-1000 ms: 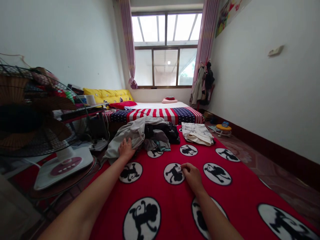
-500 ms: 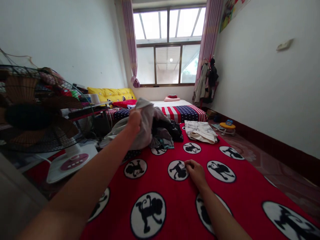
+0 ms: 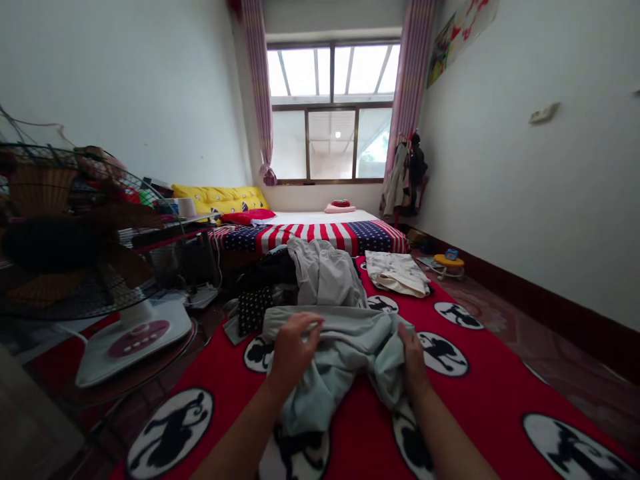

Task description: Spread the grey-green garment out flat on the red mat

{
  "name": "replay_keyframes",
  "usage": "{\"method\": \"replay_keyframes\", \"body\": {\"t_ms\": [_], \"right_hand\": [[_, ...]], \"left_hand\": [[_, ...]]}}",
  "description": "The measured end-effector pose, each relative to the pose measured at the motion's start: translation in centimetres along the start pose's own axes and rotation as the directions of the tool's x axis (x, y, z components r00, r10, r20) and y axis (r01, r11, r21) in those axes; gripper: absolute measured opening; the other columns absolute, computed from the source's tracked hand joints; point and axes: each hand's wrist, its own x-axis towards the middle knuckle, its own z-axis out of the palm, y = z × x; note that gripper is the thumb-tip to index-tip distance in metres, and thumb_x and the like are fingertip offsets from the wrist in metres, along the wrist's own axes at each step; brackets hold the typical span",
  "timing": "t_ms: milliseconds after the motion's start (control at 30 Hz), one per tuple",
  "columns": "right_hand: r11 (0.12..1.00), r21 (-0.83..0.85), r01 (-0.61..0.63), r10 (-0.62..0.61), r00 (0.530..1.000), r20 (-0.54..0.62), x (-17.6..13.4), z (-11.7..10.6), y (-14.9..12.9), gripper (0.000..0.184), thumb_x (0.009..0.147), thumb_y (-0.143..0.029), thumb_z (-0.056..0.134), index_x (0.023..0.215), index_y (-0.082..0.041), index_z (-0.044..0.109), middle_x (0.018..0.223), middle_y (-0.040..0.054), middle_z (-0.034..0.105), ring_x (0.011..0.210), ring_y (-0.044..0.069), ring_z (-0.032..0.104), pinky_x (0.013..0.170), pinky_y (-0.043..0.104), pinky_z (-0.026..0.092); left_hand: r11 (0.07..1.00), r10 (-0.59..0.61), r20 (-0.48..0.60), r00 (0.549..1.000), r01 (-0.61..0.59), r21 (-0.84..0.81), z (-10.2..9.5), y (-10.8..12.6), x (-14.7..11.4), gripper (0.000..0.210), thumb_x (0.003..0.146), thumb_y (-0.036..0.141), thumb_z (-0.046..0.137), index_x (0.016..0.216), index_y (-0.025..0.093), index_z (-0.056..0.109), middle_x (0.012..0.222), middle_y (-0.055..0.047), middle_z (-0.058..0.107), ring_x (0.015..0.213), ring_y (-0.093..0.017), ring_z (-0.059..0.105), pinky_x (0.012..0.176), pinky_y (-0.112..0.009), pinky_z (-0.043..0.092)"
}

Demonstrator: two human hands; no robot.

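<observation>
A pale grey-green garment (image 3: 350,350) is lying rumpled on the red blanket (image 3: 490,393), in its middle stretch, with both hands resting at it. The long, straight band of the garment is facing the blanket's far edge, and two bunched lengths of cloth are spreading toward the near side, with red showing between them.

The left hand (image 3: 294,347) is reaching over the garment's left part, just below the band; its fingers are bending and its fingertips are pointing inward over the cloth. Whether they are pinching any fabric I cannot tell. The right hand (image 3: 413,357) is touching the garment's right end from the outside, fingers pointing toward the far edge; whether it is gripping the cloth I cannot tell either. Most of the garment is thus lying between the two hands, while one bunched length is hanging toward the near side from below the left hand.

Just past the band, a light grey garment (image 3: 327,277) is lying in a heap near the far edge. Black clothing (image 3: 273,270) and a dotted cloth (image 3: 255,310) are lying beside it, toward the far left corner. A folded white patterned cloth (image 3: 395,272) is lying at the far right corner, well apart from the right hand. Beyond the left edge a fan (image 3: 50,240) is standing.
</observation>
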Motion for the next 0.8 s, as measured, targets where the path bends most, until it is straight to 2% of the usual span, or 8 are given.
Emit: {"method": "replay_keyframes", "body": {"t_ms": [100,200,300,367,467,600,700,800], "right_hand": [[0.993,-0.116,-0.005,0.011,0.999,0.046,-0.3,0.3,-0.4,0.051,0.062,-0.054,0.071,0.097,-0.019,0.061,0.094,0.0061,0.068,0.090,0.026,0.062,0.088,0.037,0.046],[0.973,-0.211,0.093,-0.084,0.995,0.052,-0.5,0.6,-0.5,0.056,0.065,-0.053,0.069,0.106,-0.018,0.058,0.107,0.0101,0.066,0.100,0.027,0.060,0.094,0.039,0.043],[0.877,-0.388,0.285,-0.295,0.955,0.036,-1.0,0.9,-0.9,0.058,0.073,-0.053,0.062,0.116,-0.015,0.055,0.119,0.0158,0.060,0.113,0.031,0.053,0.101,0.045,0.038],[0.748,-0.487,0.450,-0.473,0.877,0.082,-1.7,1.0,-1.5,0.053,0.079,-0.049,0.057,0.119,-0.015,0.055,0.121,0.0168,0.058,0.117,0.031,0.049,0.103,0.048,0.034],[0.591,-0.485,0.645,-0.629,0.744,0.224,-3.2,1.5,-2.5,0.040,0.086,-0.039,0.053,0.120,-0.018,0.055,0.120,0.0136,0.060,0.117,0.028,0.050,0.104,0.047,0.035],[0.524,-0.383,0.761,-0.564,0.647,0.514,-5.2,2.6,-3.0,0.036,0.090,-0.035,0.050,0.124,-0.023,0.053,0.122,0.0092,0.061,0.119,0.025,0.051,0.103,0.043,0.037],[0.484,-0.494,0.722,-0.417,0.687,0.596,-5.8,3.3,-2.5,0.049,0.087,-0.041,0.053,0.132,-0.021,0.050,0.137,0.0112,0.051,0.131,0.029,0.040,0.108,0.048,0.031],[0.475,-0.650,0.594,-0.250,0.799,0.547,-5.8,3.5,-2.3,0.056,0.084,-0.041,0.055,0.134,-0.017,0.050,0.132,0.0144,0.054,0.127,0.032,0.044,0.105,0.049,0.033]], "left_hand": [[0.968,-0.140,-0.055,0.989,0.148,0.204,-0.5,-3.2,0.1,0.041,0.079,0.028,0.063,0.117,0.016,0.062,0.121,-0.012,0.062,0.116,-0.027,0.055,0.104,-0.042,0.039],[0.923,-0.268,0.094,0.959,0.228,0.309,0.6,-5.3,-1.4,0.068,0.069,0.033,0.071,0.131,0.012,0.052,0.127,-0.017,0.056,0.119,-0.031,0.052,0.103,-0.044,0.040],[0.918,-0.234,0.225,0.946,0.139,0.371,2.0,-5.3,-3.0,0.055,0.070,0.027,0.068,0.124,0.017,0.060,0.117,-0.013,0.062,0.113,-0.030,0.055,0.099,-0.042,0.042],[0.923,-0.209,0.259,0.943,0.103,0.371,2.4,-4.5,-3.5,0.038,0.074,0.017,0.059,0.110,0.021,0.068,0.105,-0.010,0.067,0.104,-0.027,0.060,0.093,-0.039,0.044],[0.968,-0.214,0.366,0.906,0.148,0.201,2.4,-2.9,-3.8,0.028,0.072,0.010,0.054,0.089,0.019,0.074,0.088,-0.005,0.071,0.087,-0.022,0.064,0.082,-0.032,0.047],[0.937,-0.075,0.686,0.724,0.286,-0.200,2.3,-1.4,-4.5,0.015,0.067,0.017,0.065,0.078,0.014,0.075,0.067,0.001,0.066,0.065,-0.014,0.057,0.060,-0.022,0.042],[0.906,0.007,0.727,0.687,0.304,-0.295,2.6,-0.6,-5.4,0.012,0.068,0.023,0.069,0.073,0.012,0.074,0.060,0.003,0.060,0.058,-0.010,0.051,0.055,-0.019,0.037],[0.899,-0.045,0.662,0.748,0.319,-0.299,2.9,-0.3,-5.2,0.020,0.076,0.030,0.065,0.077,0.012,0.074,0.062,0.000,0.064,0.057,-0.010,0.054,0.056,-0.020,0.040]]}}
